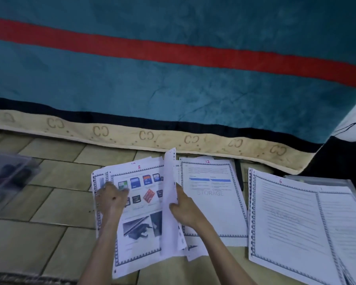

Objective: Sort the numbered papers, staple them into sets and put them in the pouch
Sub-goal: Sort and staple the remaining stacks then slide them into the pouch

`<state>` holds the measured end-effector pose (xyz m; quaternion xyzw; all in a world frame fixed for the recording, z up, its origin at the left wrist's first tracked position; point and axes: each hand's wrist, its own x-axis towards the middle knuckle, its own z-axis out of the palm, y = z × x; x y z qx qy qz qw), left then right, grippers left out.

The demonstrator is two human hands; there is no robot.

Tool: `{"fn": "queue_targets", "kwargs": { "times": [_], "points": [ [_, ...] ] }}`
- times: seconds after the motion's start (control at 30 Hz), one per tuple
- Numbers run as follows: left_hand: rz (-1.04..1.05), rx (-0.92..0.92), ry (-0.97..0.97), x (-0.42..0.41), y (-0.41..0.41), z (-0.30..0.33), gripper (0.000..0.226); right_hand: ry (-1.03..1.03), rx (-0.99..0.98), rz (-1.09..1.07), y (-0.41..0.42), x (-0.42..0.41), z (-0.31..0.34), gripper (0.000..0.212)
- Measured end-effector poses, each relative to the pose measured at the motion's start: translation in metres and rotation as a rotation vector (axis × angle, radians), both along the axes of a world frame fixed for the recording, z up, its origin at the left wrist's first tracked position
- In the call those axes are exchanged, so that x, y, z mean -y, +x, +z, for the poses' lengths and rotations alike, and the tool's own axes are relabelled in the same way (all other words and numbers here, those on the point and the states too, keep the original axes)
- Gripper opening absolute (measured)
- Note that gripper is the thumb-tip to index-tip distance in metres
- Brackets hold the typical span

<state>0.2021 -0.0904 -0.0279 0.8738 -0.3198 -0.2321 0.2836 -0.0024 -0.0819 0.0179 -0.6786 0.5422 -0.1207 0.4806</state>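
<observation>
White sheets lay in three piles on the tiled floor [56, 204], near the hem of a teal blanket [173, 83]. Our left hand [111, 197] pressed on the left pile [140, 214], topped by page 8, its fingers curled; whether they pinched a sheet we could not tell. Our right hand [183, 208] pinched the edge of a lifted sheet [170, 200], standing between that pile and the middle pile [212, 198] topped by page 12. The right pile [286, 219] showed page 6. We judged sorting only partly done: no stapler was in view, nothing looked stapled, and a clear plastic pouch [317, 178] beyond the right pile seemed unfilled.
</observation>
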Motion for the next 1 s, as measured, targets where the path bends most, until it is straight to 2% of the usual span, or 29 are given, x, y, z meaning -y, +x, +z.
{"fn": "queue_targets", "kwargs": {
  "times": [0.1,0.23,0.37,0.43,0.5,0.67,0.77,0.9,1.0],
  "points": [
    [0.069,-0.094,-0.026,0.002,0.005,0.001,0.053,-0.008,-0.019,-0.011,0.000,0.001,-0.004,0.065],
    [0.088,-0.126,-0.116,-0.002,0.003,0.008,0.028,0.014,0.005,-0.053,-0.002,0.005,-0.010,0.060],
    [0.150,-0.105,-0.064,0.001,0.007,-0.003,0.060,0.036,0.074,-0.137,-0.007,0.010,-0.008,0.061],
    [0.157,-0.111,-0.114,-0.003,0.003,0.011,0.050,0.034,0.098,-0.152,-0.009,0.011,-0.005,0.061],
    [0.111,-0.081,-0.148,-0.007,-0.004,0.027,0.031,0.031,0.108,-0.145,-0.008,0.010,-0.004,0.060],
    [0.043,0.100,-0.194,-0.001,-0.030,0.055,0.033,0.050,0.074,-0.113,-0.006,0.008,-0.003,0.056],
    [-0.008,0.208,-0.184,0.001,-0.045,0.067,0.025,0.067,0.041,-0.090,-0.007,0.006,-0.001,0.054],
    [-0.005,0.201,-0.158,-0.002,-0.032,0.053,0.025,0.108,0.080,-0.112,-0.008,0.008,-0.005,0.052],
    [0.058,0.131,-0.205,-0.007,-0.020,0.041,0.026,0.135,0.067,-0.090,-0.007,0.006,-0.004,0.062]
  ]
}}
